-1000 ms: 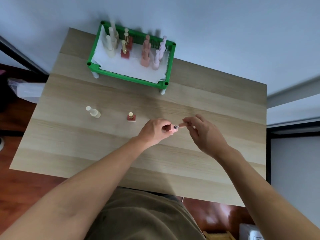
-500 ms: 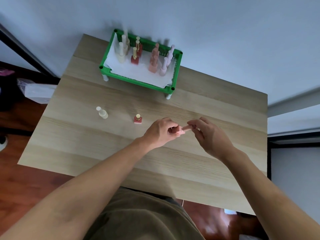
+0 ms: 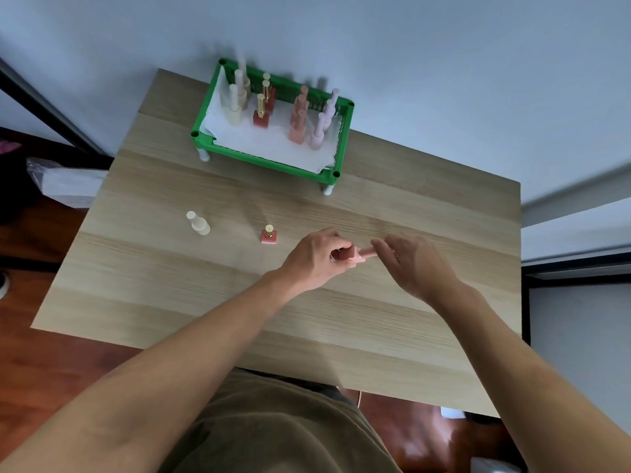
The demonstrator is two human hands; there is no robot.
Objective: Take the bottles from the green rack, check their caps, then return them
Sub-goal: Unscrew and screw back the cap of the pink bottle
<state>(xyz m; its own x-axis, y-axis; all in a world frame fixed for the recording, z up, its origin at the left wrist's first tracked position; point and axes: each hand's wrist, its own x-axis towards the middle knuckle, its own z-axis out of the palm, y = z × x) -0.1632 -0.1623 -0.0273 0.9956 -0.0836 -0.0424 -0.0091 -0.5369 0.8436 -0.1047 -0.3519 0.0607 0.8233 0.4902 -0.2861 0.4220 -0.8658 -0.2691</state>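
Note:
A small pink bottle (image 3: 359,256) lies sideways between my hands above the middle of the table. My left hand (image 3: 317,259) grips its body, and my right hand (image 3: 409,264) pinches its pink cap with the fingertips. The green rack (image 3: 263,158) stands at the table's far edge, lined with white paper, holding several cream, red, pink and lilac bottles upright. A cream bottle (image 3: 198,224) and a red bottle with a gold cap (image 3: 268,234) stand on the table to the left of my hands.
The wooden table (image 3: 409,329) is backed by a pale wall. A white bag (image 3: 68,182) lies on the floor at the left. A dark metal frame (image 3: 577,268) runs along the right side.
The view has shifted, so the rack and table sit lower right in the frame. The cap, apart from the bottle a second ago, now sits against it. Both hands keep their hold.

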